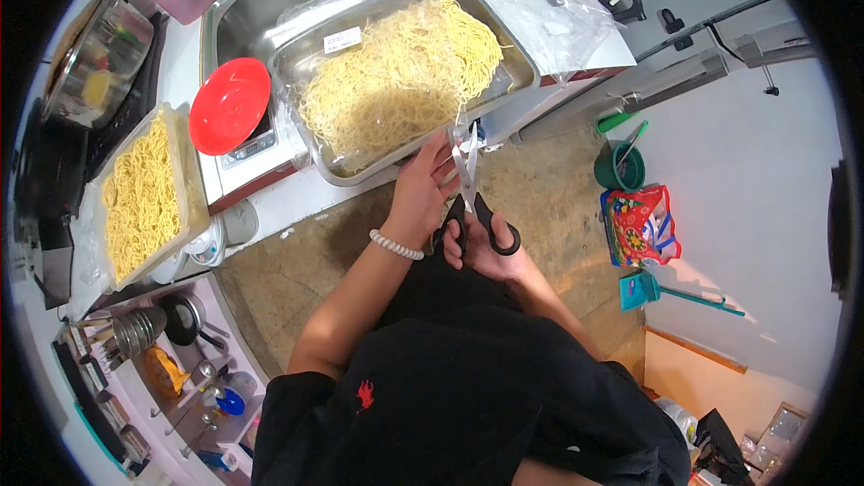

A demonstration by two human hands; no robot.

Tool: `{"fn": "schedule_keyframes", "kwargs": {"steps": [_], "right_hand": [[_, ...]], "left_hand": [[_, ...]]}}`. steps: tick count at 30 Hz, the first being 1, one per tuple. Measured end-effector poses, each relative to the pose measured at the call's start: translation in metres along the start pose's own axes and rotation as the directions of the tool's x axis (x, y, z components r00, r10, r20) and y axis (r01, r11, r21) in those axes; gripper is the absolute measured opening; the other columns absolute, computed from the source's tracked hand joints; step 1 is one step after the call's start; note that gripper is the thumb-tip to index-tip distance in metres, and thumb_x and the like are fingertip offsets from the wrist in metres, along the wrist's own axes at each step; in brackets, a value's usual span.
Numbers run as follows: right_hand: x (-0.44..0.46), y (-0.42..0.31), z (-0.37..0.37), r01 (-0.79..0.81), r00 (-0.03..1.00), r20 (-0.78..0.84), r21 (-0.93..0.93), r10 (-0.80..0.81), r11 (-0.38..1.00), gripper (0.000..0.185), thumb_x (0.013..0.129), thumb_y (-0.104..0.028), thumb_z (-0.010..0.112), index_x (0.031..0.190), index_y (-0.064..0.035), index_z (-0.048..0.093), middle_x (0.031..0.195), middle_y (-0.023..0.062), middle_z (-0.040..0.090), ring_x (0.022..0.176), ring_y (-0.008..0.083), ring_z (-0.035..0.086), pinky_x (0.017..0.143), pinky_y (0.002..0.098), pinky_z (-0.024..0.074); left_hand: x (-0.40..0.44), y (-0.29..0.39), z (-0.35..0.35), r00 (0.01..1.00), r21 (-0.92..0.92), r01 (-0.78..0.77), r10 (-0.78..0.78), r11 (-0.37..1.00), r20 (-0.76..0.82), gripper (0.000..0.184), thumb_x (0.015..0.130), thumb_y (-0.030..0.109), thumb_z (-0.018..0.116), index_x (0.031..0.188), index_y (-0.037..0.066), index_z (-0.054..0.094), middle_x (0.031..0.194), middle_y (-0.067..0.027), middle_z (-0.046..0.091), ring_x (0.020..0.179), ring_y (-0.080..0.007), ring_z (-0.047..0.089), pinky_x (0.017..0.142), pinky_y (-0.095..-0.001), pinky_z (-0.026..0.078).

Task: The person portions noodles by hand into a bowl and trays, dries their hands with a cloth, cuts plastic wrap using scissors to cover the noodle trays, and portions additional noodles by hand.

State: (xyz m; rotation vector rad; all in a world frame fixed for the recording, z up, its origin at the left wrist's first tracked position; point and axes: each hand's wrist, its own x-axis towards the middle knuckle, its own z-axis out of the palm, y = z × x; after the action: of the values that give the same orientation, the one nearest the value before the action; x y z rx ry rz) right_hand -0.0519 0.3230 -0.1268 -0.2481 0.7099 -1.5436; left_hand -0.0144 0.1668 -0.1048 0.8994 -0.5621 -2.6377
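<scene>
My right hand [486, 252] grips black-handled scissors [468, 182], with fingers in the handle loops. The blades are spread apart and point up at the near edge of a metal tray [360, 175]. Just left of the blades, my left hand [421, 189], with a white coil bracelet at the wrist, is at the tray's rim. Its fingers seem to pinch the edge of a clear plastic bag [378, 126], though the fingertips are partly hidden. Inside the bag, yellow noodles [396, 72] lie heaped in the tray, with a white label [342, 40] on top.
The tray rests across the counter and sink [261, 22]. To its left are a red plate [229, 106] and a container [192, 207] of more noodles. A pot [103, 58] stands further left. On the floor at right are a green bucket [619, 166], a red bag [641, 225] and a dustpan [637, 290].
</scene>
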Motion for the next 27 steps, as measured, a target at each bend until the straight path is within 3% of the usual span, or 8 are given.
{"fn": "schedule_keyframes", "kwargs": {"steps": [4,7,10,13,16,22,27], "right_hand": [[0.003,-0.006,-0.002,0.012,1.000,0.005,0.027,-0.012,1.000,0.078,0.071,-0.082,0.047,0.099,-0.0093,0.046,0.082,0.0066,0.048,0.074,0.0211,0.045,0.069,0.0300,0.0348],[0.005,-0.012,-0.004,0.054,0.998,0.026,0.036,-0.055,0.998,0.079,0.070,-0.083,0.046,0.099,-0.0090,0.046,0.082,0.0067,0.048,0.074,0.0212,0.045,0.069,0.0302,0.0350],[0.006,-0.014,-0.006,0.042,0.999,0.003,-0.010,-0.042,0.999,0.079,0.070,-0.083,0.045,0.099,-0.0088,0.045,0.082,0.0067,0.049,0.075,0.0214,0.046,0.069,0.0300,0.0354],[0.009,-0.015,-0.011,0.023,0.999,0.039,-0.028,-0.022,0.999,0.080,0.070,-0.083,0.045,0.099,-0.0089,0.045,0.083,0.0069,0.049,0.075,0.0213,0.046,0.070,0.0302,0.0358],[0.008,-0.022,-0.010,0.017,0.999,0.034,-0.057,-0.015,0.998,0.079,0.070,-0.082,0.045,0.099,-0.0089,0.046,0.081,0.0070,0.050,0.074,0.0208,0.046,0.070,0.0304,0.0358],[0.010,-0.032,-0.010,0.048,0.996,0.084,-0.082,-0.041,0.995,0.079,0.071,-0.082,0.045,0.099,-0.0087,0.046,0.078,0.0068,0.050,0.073,0.0202,0.046,0.069,0.0307,0.0356],[0.009,-0.034,-0.007,0.077,0.996,0.052,-0.093,-0.073,0.993,0.082,0.069,-0.085,0.043,0.098,-0.0083,0.045,0.077,0.0061,0.049,0.073,0.0199,0.046,0.068,0.0310,0.0354]], "left_hand": [[0.016,-0.011,-0.004,0.995,-0.072,-0.033,0.026,0.997,-0.094,0.018,0.085,0.026,0.069,0.096,0.013,0.063,0.096,0.0010,0.065,0.091,-0.0104,0.059,0.077,-0.0275,0.048],[0.015,-0.019,-0.005,0.988,0.001,-0.130,0.129,0.992,-0.083,0.021,0.089,0.030,0.064,0.098,0.011,0.062,0.098,-0.0001,0.064,0.100,-0.0138,0.056,0.088,-0.0331,0.044],[0.013,-0.020,-0.005,0.992,-0.005,-0.095,0.094,0.996,-0.084,0.025,0.090,0.032,0.062,0.102,0.010,0.062,0.100,-0.0012,0.064,0.097,-0.0143,0.057,0.087,-0.0323,0.044],[0.010,-0.010,0.008,1.000,0.025,0.031,-0.031,0.999,0.003,0.028,0.088,0.035,0.064,0.104,0.012,0.062,0.100,-0.0009,0.064,0.094,-0.0118,0.057,0.085,-0.0304,0.043],[0.018,-0.009,0.011,0.996,0.079,0.057,-0.062,0.995,0.061,0.034,0.090,0.039,0.060,0.109,0.011,0.061,0.104,-0.0022,0.064,0.098,-0.0127,0.056,0.088,-0.0305,0.039],[0.022,-0.015,0.016,0.999,0.115,-0.036,0.034,0.993,0.017,0.034,0.094,0.033,0.055,0.111,0.005,0.061,0.104,-0.0028,0.065,0.095,-0.0144,0.057,0.087,-0.0300,0.044],[0.014,-0.020,0.015,0.994,0.197,-0.087,0.073,0.977,0.077,0.029,0.095,0.028,0.054,0.107,0.004,0.063,0.102,-0.0047,0.065,0.094,-0.0137,0.059,0.084,-0.0283,0.045]]}}
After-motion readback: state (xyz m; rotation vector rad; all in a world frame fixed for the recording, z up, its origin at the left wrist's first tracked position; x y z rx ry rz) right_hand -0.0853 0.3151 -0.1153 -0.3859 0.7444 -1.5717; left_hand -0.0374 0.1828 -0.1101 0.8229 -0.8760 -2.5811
